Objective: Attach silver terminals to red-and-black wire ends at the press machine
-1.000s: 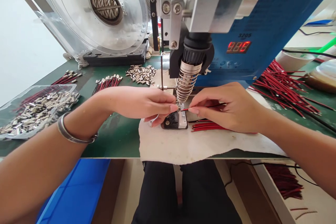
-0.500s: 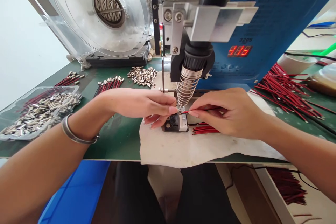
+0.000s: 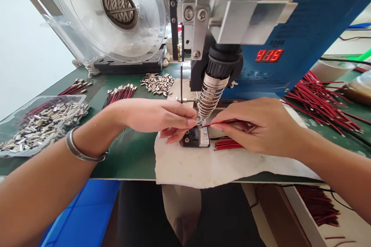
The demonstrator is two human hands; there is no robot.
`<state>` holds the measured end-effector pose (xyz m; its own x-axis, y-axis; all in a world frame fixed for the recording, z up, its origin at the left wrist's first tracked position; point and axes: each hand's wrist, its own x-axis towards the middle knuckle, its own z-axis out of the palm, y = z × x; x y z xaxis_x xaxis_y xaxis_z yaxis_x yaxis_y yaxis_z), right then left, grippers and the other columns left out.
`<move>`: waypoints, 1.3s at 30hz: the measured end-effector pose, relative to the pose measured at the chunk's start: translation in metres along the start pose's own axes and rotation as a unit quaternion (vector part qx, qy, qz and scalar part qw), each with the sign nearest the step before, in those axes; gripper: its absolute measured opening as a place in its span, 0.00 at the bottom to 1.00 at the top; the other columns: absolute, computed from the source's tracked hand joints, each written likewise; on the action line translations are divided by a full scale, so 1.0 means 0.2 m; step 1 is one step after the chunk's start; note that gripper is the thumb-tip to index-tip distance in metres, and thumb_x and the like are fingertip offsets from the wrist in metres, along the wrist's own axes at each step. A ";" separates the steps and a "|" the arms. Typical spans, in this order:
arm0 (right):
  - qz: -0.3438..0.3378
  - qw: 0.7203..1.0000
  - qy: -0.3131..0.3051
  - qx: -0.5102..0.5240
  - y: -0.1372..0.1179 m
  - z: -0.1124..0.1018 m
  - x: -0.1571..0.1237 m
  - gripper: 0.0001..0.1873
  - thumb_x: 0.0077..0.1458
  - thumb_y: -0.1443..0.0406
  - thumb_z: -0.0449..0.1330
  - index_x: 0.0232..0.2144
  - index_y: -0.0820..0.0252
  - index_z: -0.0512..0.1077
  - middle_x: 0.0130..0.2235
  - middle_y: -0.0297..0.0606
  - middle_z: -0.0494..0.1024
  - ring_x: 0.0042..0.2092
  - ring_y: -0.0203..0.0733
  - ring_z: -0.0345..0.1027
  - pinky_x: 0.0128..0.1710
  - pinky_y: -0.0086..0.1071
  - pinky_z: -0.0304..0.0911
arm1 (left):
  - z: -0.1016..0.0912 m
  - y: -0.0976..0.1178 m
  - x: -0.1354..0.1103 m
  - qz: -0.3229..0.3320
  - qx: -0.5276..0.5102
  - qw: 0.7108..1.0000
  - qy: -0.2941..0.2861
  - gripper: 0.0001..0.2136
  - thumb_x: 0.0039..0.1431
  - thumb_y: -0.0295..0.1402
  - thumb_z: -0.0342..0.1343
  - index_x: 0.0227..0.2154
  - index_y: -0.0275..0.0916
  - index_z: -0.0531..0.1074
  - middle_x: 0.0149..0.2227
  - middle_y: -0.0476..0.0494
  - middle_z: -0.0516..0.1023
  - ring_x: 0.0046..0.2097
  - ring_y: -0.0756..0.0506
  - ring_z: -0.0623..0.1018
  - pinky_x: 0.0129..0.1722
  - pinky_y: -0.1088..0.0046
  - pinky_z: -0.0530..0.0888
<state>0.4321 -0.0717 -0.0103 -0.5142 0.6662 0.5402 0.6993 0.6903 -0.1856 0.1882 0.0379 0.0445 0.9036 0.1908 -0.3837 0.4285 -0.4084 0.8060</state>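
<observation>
Under the soldering machine's iron (image 3: 214,92), wrapped in a coiled spring, both my hands meet at a small jig (image 3: 204,137). My left hand (image 3: 153,115) pinches a small metal connector (image 3: 198,123) at the jig between thumb and forefinger; the fingertips partly cover it. From the right, my right hand (image 3: 257,123) pinches a thin red-and-black wire (image 3: 206,125), its end at the connector just below the iron's tip. Beneath my right hand, a bunch of red and black wires (image 3: 227,145) lies on a white cloth (image 3: 185,168).
Left stands a plastic tray of metal connectors (image 3: 49,123). Farther back lie a connector pile (image 3: 158,84) and wires with connectors attached (image 3: 120,94). A clear reel (image 3: 84,15) stands behind. The blue machine housing (image 3: 261,79) and loose red wires (image 3: 321,104) are right.
The view has shifted slightly, so the machine appears a little farther right. Both hands keep their pinch at the jig, with hardly any movement. The red display now reads sharply.
</observation>
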 end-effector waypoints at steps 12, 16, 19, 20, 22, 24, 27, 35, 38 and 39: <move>-0.010 0.999 0.013 -0.028 -0.01 0.01 0.00 0.15 0.78 0.65 0.58 0.41 0.54 0.84 0.33 0.33 0.88 0.27 0.39 0.77 0.32 0.32 0.69 | 0.00 0.00 0.00 0.007 -0.001 1.000 0.003 0.20 0.77 0.33 0.52 0.24 0.43 0.65 0.25 0.48 0.76 0.27 0.48 0.72 0.33 0.73 0.73; 0.017 0.999 0.013 -0.035 -0.03 0.01 0.00 0.18 0.79 0.64 0.56 0.39 0.53 0.84 0.28 0.32 0.85 0.24 0.38 0.73 0.32 0.33 0.69 | 0.00 0.00 0.00 -0.005 -0.004 1.000 0.011 0.20 0.77 0.35 0.54 0.24 0.43 0.64 0.25 0.48 0.77 0.27 0.48 0.72 0.32 0.73 0.73; 0.024 0.999 0.014 -0.035 -0.04 0.01 0.00 0.18 0.78 0.64 0.56 0.38 0.54 0.84 0.26 0.31 0.83 0.22 0.37 0.70 0.30 0.33 0.66 | 0.00 -0.01 0.00 0.004 -0.004 1.000 0.008 0.20 0.77 0.35 0.55 0.25 0.43 0.64 0.25 0.48 0.78 0.27 0.48 0.72 0.32 0.72 0.73; 0.023 0.999 0.014 -0.033 -0.04 0.01 0.01 0.18 0.78 0.65 0.56 0.38 0.54 0.84 0.26 0.31 0.83 0.22 0.37 0.69 0.29 0.33 0.65 | 0.00 -0.01 0.00 0.007 -0.003 1.000 0.005 0.20 0.77 0.35 0.55 0.25 0.43 0.64 0.25 0.47 0.78 0.27 0.47 0.72 0.32 0.72 0.73; 0.024 0.999 0.012 -0.029 -0.04 0.01 0.01 0.18 0.78 0.65 0.56 0.38 0.54 0.84 0.27 0.31 0.83 0.21 0.37 0.67 0.27 0.34 0.63 | 0.00 -0.01 0.00 0.011 0.001 1.000 0.002 0.20 0.78 0.35 0.53 0.25 0.43 0.63 0.25 0.47 0.77 0.27 0.47 0.72 0.32 0.71 0.73; 0.032 0.999 0.008 -0.024 -0.04 0.01 0.01 0.17 0.78 0.64 0.56 0.38 0.53 0.83 0.27 0.32 0.84 0.22 0.37 0.68 0.27 0.34 0.62 | 0.00 0.00 0.00 0.013 0.009 1.000 0.001 0.20 0.78 0.36 0.52 0.25 0.43 0.62 0.25 0.47 0.77 0.27 0.47 0.72 0.32 0.71 0.73; 0.037 0.999 0.003 -0.014 -0.04 0.01 0.01 0.17 0.78 0.65 0.56 0.38 0.53 0.83 0.27 0.31 0.83 0.21 0.37 0.67 0.27 0.35 0.62 | 0.00 0.00 0.00 0.015 0.014 1.000 -0.001 0.21 0.78 0.37 0.54 0.24 0.43 0.63 0.25 0.46 0.77 0.27 0.47 0.73 0.32 0.71 0.73; 0.040 0.999 0.008 -0.012 -0.04 0.02 0.00 0.16 0.77 0.64 0.57 0.39 0.53 0.84 0.27 0.31 0.83 0.22 0.38 0.68 0.30 0.34 0.63 | 0.01 -0.01 0.00 0.020 -0.009 1.000 -0.005 0.20 0.78 0.34 0.54 0.25 0.43 0.63 0.25 0.47 0.76 0.27 0.47 0.71 0.33 0.70 0.72; 0.042 0.999 0.008 -0.017 -0.03 0.02 0.00 0.16 0.77 0.64 0.57 0.40 0.53 0.84 0.27 0.31 0.83 0.21 0.37 0.67 0.28 0.34 0.63 | 0.01 -0.02 0.00 0.021 0.002 1.000 -0.006 0.20 0.79 0.33 0.49 0.25 0.43 0.62 0.25 0.47 0.76 0.27 0.48 0.71 0.32 0.70 0.72; 0.041 0.999 0.009 -0.020 -0.03 0.02 0.00 0.16 0.77 0.64 0.57 0.40 0.53 0.84 0.26 0.31 0.83 0.21 0.37 0.66 0.28 0.34 0.63 | 0.01 -0.02 0.00 0.020 0.005 1.000 -0.005 0.20 0.79 0.33 0.49 0.25 0.43 0.62 0.25 0.47 0.76 0.27 0.48 0.71 0.32 0.70 0.72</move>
<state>0.4259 -0.0748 -0.0120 -0.4456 0.7151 0.5386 0.7581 0.6214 -0.1978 0.1861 0.0379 0.0416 0.9200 0.1651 -0.3555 0.3916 -0.4239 0.8167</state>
